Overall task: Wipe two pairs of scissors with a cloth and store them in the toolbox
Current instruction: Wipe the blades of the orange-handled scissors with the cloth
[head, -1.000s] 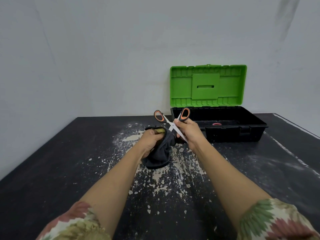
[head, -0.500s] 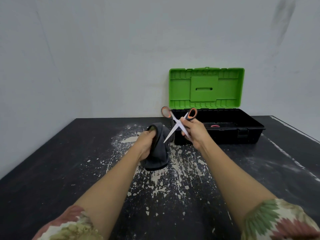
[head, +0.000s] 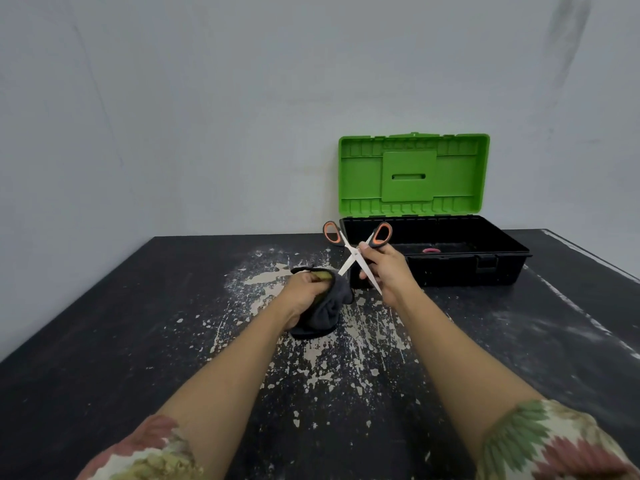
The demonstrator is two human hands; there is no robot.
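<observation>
Black table [head: 104, 341], its paint scraped to pale flecks in the middle, meets a plain grey-white wall [head: 173, 116]. At the back right stands the toolbox [head: 485, 268], black tray with green lid [head: 414, 174] upright against the wall; a small pink thing [head: 431, 250] lies inside.

Half a second ago the cloth stood higher in front of the left hand, apart from the blade tip; now the tip reaches it.

Left hand [head: 304, 292] has its fingers curled tight round the dark cloth [head: 325, 310], which hangs to the table. Right hand [head: 388, 271] grips the scissors [head: 356, 252] near the pivot, fingers closed on one blade. The blades are spread in an X, orange handles up, just before the toolbox's left end. One blade tip touches the cloth.
</observation>
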